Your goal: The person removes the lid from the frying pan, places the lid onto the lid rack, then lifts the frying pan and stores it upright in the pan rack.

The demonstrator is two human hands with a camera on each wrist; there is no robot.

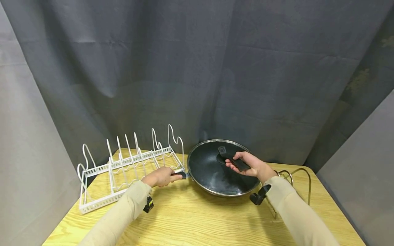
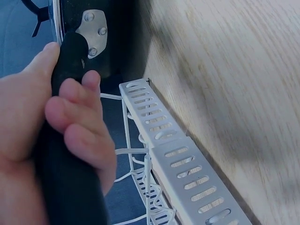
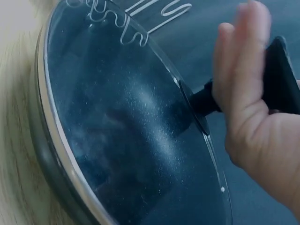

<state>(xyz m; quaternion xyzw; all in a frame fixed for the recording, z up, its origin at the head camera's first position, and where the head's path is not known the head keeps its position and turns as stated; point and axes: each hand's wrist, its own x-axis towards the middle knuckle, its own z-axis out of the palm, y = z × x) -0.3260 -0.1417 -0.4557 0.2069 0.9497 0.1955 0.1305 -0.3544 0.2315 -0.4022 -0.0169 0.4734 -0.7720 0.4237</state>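
A wide dark wok [image 3: 43, 150] with a steel-rimmed glass lid [image 1: 203, 164] over it stands on the table against the curtain. My left hand [image 1: 160, 176] grips the wok's long black handle [image 2: 70, 183], with fingers curled round it; metal rivets join the handle to the wok's side. Above the lid, my right hand [image 1: 247, 164] holds the black lid handle [image 1: 241, 165], a wide flat-topped grip rising from a round base at the lid's middle. In the right wrist view the lid's rim lies along the wok's rim.
A white wire pot rack [image 1: 100, 203] with upright dividers stands on the left, close to my left hand and the wok's handle. Partly hidden behind my right forearm is a metal wire rack [image 1: 309, 184]. Grey curtains [image 1: 197, 75] hang behind the wooden table [image 1: 197, 222].
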